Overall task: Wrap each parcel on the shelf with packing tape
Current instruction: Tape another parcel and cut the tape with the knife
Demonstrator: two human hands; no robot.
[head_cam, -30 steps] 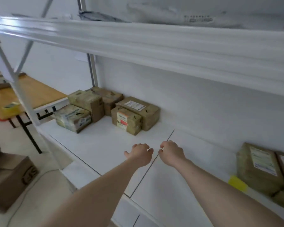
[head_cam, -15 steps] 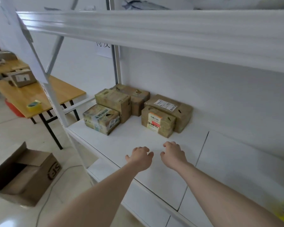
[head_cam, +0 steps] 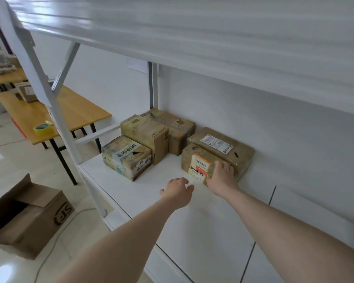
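Several tape-wrapped brown parcels stand at the left end of the white shelf [head_cam: 223,231]. The front right one, a small parcel [head_cam: 194,158] with an orange and white label, has my right hand [head_cam: 221,175] on its front right corner, fingers curled over the top edge. Behind it lies a flat parcel [head_cam: 229,146] with a white label. To the left are a green-printed parcel [head_cam: 126,156], a taller parcel [head_cam: 145,132] and a rear parcel [head_cam: 175,127]. My left hand [head_cam: 178,192] hovers over the shelf just short of the small parcel, fingers loosely curled, holding nothing.
A yellow-green tape roll [head_cam: 43,128] lies on a wooden table [head_cam: 74,111] left of the rack. An open cardboard box [head_cam: 27,215] sits on the floor. The rack's upright post [head_cam: 55,113] and the upper shelf beam [head_cam: 192,41] border the opening.
The view has closed in on the parcels. My right hand has reached forward onto the small labelled parcel, and my left hand has moved forward beside it.
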